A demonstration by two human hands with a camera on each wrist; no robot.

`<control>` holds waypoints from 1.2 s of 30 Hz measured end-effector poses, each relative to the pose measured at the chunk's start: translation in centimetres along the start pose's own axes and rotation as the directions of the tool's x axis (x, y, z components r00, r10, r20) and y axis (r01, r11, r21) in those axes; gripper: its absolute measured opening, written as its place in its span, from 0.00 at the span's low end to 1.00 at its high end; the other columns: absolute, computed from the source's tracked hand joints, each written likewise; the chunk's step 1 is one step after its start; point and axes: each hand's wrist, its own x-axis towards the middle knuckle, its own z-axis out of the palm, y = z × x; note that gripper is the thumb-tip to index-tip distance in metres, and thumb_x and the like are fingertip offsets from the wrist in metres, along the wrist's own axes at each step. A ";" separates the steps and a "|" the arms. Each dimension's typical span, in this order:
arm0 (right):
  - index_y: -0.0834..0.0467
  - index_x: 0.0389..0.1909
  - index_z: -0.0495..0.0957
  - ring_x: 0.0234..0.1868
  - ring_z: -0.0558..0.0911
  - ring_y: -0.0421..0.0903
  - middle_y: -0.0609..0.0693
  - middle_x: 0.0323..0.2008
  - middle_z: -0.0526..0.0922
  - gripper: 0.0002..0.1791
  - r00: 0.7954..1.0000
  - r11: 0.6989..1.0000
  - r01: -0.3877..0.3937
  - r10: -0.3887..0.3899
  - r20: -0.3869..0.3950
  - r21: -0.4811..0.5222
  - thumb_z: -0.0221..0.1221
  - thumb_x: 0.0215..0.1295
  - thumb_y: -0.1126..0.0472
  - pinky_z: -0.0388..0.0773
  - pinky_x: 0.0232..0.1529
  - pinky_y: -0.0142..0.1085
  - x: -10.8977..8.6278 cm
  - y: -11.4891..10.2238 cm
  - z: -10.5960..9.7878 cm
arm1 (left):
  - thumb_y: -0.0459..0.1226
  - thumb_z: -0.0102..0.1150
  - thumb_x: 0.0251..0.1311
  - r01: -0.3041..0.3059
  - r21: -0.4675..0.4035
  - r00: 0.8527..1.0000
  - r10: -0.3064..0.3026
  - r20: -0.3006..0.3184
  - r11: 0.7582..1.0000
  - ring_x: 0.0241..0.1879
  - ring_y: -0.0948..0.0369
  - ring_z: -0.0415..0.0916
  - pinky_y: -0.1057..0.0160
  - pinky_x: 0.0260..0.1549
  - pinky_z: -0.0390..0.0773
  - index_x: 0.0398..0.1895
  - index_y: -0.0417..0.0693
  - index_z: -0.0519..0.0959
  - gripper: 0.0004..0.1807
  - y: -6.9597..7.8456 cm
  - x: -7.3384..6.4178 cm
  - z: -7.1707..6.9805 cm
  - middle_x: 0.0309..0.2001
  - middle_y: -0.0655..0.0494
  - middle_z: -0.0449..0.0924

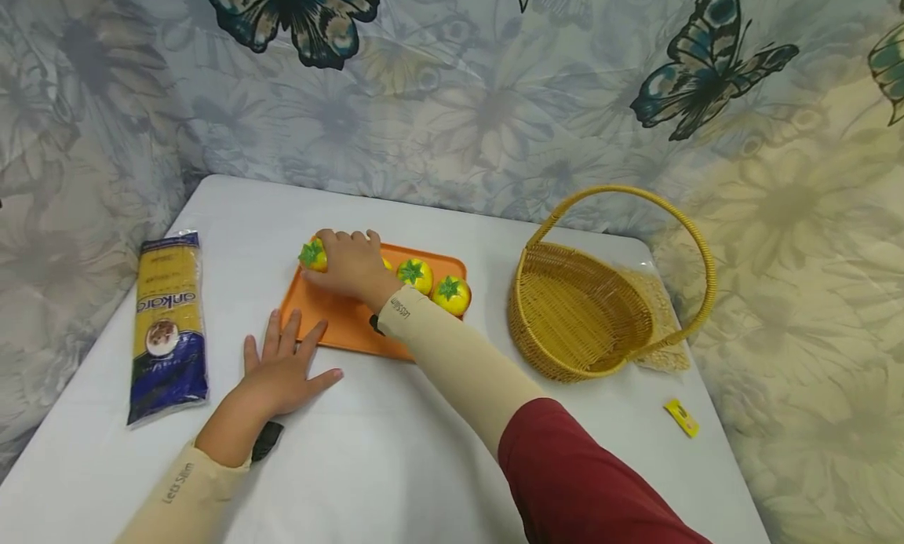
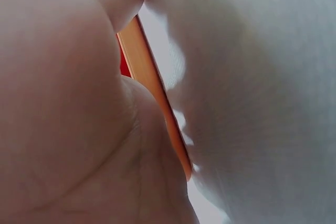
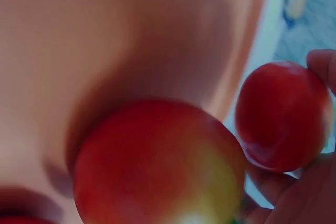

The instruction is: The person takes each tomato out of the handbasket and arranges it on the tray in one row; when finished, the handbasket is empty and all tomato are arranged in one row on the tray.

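Note:
My right hand (image 1: 351, 265) pinches a red-and-yellow tomato-like fruit (image 1: 313, 254) with a green leafy top, over the far left corner of an orange tray (image 1: 353, 334). In the right wrist view, fingertips and thumb are around this fruit (image 3: 283, 116), and another fruit (image 3: 160, 166) sits close by on the tray. Two similar fruits, one (image 1: 415, 274) beside the other (image 1: 452, 294), lie at the tray's right side; part of one more shows behind my right hand. My left hand (image 1: 278, 379) rests palm down, fingers spread, on the white table at the tray's near left edge.
A yellow-and-blue packet (image 1: 169, 324) lies at the left. On the right stands a wicker basket (image 1: 519, 308) with a tall handle, partly over a clear bag of pale pieces (image 1: 664, 324). A small yellow sachet (image 1: 681, 418) lies near the right edge.

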 end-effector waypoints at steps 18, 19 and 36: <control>0.44 0.83 0.59 0.77 0.66 0.52 0.42 0.74 0.74 0.50 0.995 0.993 -0.091 0.093 0.018 -0.077 0.43 0.70 0.18 0.40 0.80 0.59 -0.4 -0.5 2.7 | 0.69 0.55 0.69 -0.019 -0.013 1.000 0.019 -0.010 1.000 0.78 0.37 0.07 0.23 0.65 0.14 0.87 0.45 0.50 0.56 -0.3 0.1 0.5 0.83 0.30 0.26; 0.45 0.83 0.59 0.77 0.66 0.52 0.42 0.74 0.74 0.50 0.995 0.993 -0.092 0.094 0.016 -0.073 0.43 0.69 0.18 0.41 0.80 0.60 -0.4 -0.4 2.7 | 0.68 0.55 0.69 -0.018 -0.011 1.000 0.018 -0.009 1.000 0.78 0.37 0.06 0.23 0.65 0.14 0.87 0.45 0.50 0.56 -0.3 0.1 0.5 0.83 0.30 0.25; 0.39 0.86 0.51 0.83 0.51 0.53 0.42 0.83 0.57 0.49 0.975 0.975 -0.151 0.174 -0.141 0.164 0.40 0.71 0.18 0.36 0.79 0.61 -5.8 4.3 -2.5 | 0.68 0.57 0.69 -0.021 0.003 1.000 0.021 -0.005 1.000 0.78 0.34 0.08 0.21 0.65 0.18 0.87 0.45 0.49 0.56 0.0 0.2 0.8 0.83 0.29 0.25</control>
